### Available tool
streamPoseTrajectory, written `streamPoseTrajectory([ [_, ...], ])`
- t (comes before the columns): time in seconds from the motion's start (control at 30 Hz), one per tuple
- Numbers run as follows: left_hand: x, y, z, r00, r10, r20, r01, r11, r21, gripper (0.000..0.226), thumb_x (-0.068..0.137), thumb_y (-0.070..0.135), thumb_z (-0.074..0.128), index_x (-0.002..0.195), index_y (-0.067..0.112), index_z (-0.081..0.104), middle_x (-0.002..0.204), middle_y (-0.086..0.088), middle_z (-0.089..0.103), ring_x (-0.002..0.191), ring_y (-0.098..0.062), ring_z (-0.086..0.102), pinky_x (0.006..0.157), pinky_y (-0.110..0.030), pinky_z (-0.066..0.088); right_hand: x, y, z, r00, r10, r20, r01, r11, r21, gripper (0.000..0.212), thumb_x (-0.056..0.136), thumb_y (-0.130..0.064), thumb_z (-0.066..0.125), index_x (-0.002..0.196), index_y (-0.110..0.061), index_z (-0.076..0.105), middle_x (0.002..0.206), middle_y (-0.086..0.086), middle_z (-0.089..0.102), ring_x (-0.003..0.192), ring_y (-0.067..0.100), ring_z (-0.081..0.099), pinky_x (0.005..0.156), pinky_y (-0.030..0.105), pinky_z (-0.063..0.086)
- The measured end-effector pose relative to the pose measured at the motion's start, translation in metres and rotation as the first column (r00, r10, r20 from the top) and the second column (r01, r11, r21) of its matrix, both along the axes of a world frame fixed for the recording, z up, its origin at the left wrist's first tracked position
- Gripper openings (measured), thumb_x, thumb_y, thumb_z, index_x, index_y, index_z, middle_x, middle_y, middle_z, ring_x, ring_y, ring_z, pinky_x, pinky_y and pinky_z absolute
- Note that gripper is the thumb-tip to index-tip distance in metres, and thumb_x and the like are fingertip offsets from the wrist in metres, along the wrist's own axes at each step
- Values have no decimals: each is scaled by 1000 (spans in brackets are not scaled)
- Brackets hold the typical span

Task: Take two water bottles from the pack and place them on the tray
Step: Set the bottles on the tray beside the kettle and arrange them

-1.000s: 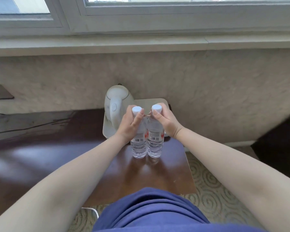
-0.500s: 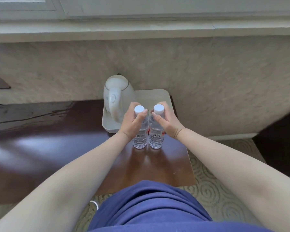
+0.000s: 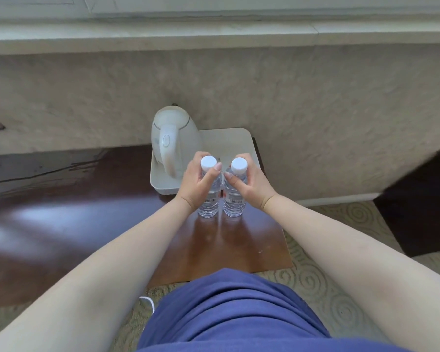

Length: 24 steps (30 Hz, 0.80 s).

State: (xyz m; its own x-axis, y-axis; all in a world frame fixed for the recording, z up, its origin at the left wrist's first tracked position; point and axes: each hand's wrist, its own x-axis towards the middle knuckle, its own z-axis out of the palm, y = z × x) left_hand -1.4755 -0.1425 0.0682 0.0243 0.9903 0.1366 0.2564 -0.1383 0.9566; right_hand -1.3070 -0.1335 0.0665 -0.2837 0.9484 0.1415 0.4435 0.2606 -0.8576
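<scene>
Room: pale bumpy wall under a window ledge, swirly carpet on the floor.
Table [image 3: 226, 245]: dark shiny wood, pushed up to the wall.
Tray [image 3: 241, 143]: pale, at the back right of the table, front edge just behind the hands.
Kettle [image 3: 174, 138]: white, standing on the left half of the tray; right half bare.
Left hand [image 3: 197, 184]: wrapped around the top part of the left bottle, fingers closed snug on it.
Right hand [image 3: 249, 185]: same hold on the right bottle, fingers curled tight around the neck.
Left bottle [image 3: 208, 204]: clear, white cap, upright, very close beside the other one.
Right bottle [image 3: 235, 204]: clear, white cap, upright, bottom seems low over the wood, just in front of the tray.
Changed: both bottles closer to the tray than a second ago, and nearer the kettle.
Meaning: carrying almost done; only the last bit forward and down onto the bare half left, probably.
Watch out: kettle handle close to the left hand, easy to bump.
Hidden: the pack, nowhere in view.
Hard to tell: bottle bottoms touching the table or just above it; tray front edge behind the hands.
</scene>
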Motion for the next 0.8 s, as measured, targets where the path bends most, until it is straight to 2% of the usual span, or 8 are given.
streamPoseTrajectory([
  [0.17, -15, 3, 4, 977, -134, -163, 125, 990, -67, 30, 77, 59, 57, 93, 39, 42, 90, 8, 55, 88, -18, 56, 85, -42, 48, 7, -2, 1, 998, 13, 61, -9, 998, -68, 44, 82, -52, 56, 112, -23, 41, 105, -5, 50, 91, 11, 51, 87, 36, 46],
  [0.27, -32, 5, 9, 925, -254, -283, 217, 963, -157, 40, 73, 64, 62, 101, 42, 43, 96, 16, 59, 96, -12, 60, 84, -39, 52, 13, -1, -1, 992, 36, 121, -19, 990, -140, 58, 77, -65, 57, 120, -31, 38, 116, -9, 51, 106, 11, 53, 97, 43, 45],
  [0.4, -49, 4, 5, 917, -354, -185, 308, 922, -236, 71, 66, 48, 80, 122, 52, 36, 122, 25, 52, 114, 6, 49, 95, -22, 41, 24, -2, 0, 993, 46, 105, -19, 970, -242, 96, 61, -69, 73, 136, -48, 18, 141, -12, 38, 128, 10, 44, 107, 38, 38],
  [0.47, -54, 1, -3, 928, -348, -130, 310, 918, -247, 83, 64, 33, 86, 124, 55, 33, 123, 26, 49, 114, 8, 48, 97, -23, 42, 31, -3, 2, 996, 36, 83, -13, 964, -267, 106, 55, -64, 80, 138, -50, 16, 145, -17, 29, 131, 7, 40, 106, 33, 37],
  [0.53, -56, 0, -11, 933, -349, -91, 313, 908, -279, 86, 65, 22, 86, 129, 46, 35, 123, 14, 52, 115, -8, 51, 96, -29, 47, 35, -4, 5, 995, 50, 89, -22, 955, -297, 102, 55, -57, 84, 137, -48, 24, 147, -17, 33, 129, 6, 43, 106, 33, 38],
  [0.6, -57, 2, -15, 934, -352, -67, 320, 902, -290, 84, 66, 13, 84, 128, 42, 36, 118, 9, 52, 112, -16, 52, 91, -28, 50, 36, -3, 7, 995, 60, 83, -29, 944, -329, 88, 60, -42, 87, 132, -44, 38, 136, -21, 48, 121, -1, 51, 104, 32, 42],
  [0.73, -54, 8, -16, 923, -373, -98, 332, 898, -288, 81, 65, 10, 83, 124, 41, 36, 113, 8, 53, 106, -17, 55, 89, -27, 50, 30, -6, 11, 996, 46, 77, -15, 933, -358, 78, 63, -23, 87, 127, -41, 46, 118, -24, 61, 106, -7, 59, 87, 15, 47],
  [0.8, -53, 12, -15, 910, -386, -149, 337, 900, -275, 79, 65, 12, 83, 122, 41, 35, 109, 16, 52, 99, -11, 56, 80, -14, 48, 27, -7, 10, 997, 23, 69, 3, 934, -358, 77, 63, -19, 88, 122, -45, 47, 115, -22, 63, 102, -7, 61, 81, 8, 47],
])
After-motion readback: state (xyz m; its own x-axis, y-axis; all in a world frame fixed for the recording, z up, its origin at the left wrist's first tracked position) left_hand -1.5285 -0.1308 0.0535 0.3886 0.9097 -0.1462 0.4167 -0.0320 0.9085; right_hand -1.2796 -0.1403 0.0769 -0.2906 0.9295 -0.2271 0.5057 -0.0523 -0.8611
